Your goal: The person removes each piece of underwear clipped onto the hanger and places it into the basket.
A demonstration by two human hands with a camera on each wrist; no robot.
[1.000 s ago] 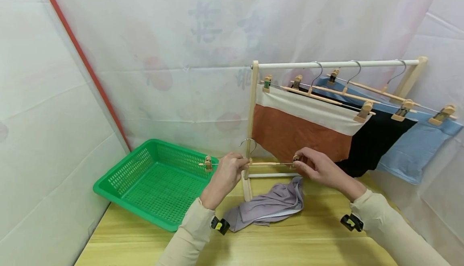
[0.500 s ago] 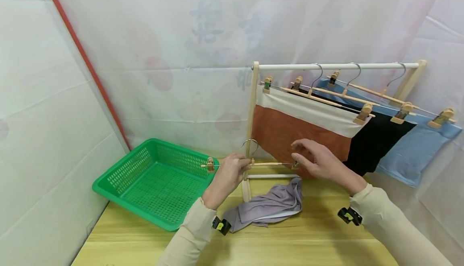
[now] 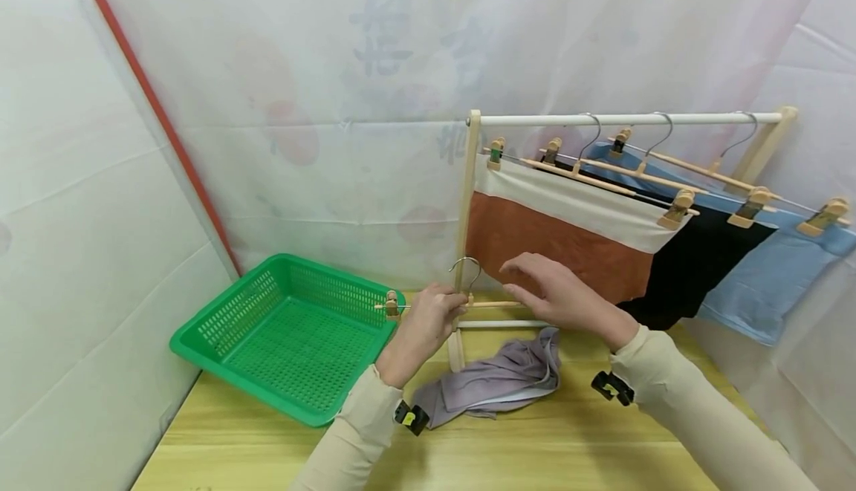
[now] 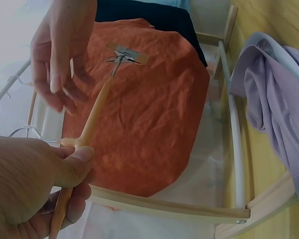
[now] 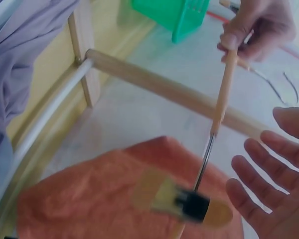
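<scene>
My left hand [image 3: 428, 320] grips the wooden bar of a clip hanger [image 3: 495, 304] near its metal hook, thumb on top in the left wrist view. No garment hangs from this hanger. One clip [image 3: 392, 305] shows at its left end; the other clip [image 5: 189, 201] shows blurred in the right wrist view. My right hand [image 3: 565, 294] hovers beside the right half of the bar, fingers [image 5: 259, 174] spread and loosely bent around nothing. Below the hands, a crumpled greyish-purple garment [image 3: 498, 379] lies on the table.
A rack [image 3: 466, 201] with a white rail stands behind, at the right. On it hang a rust garment [image 3: 562, 242] with a cream band, a black one [image 3: 709, 261] and a light blue one [image 3: 749, 287], all on clip hangers. A green basket [image 3: 224, 299] stands left.
My right hand has let go of the hanger's right clip and moved left along the bar. The left hand keeps its grip, with the hanger shifting slightly right.
</scene>
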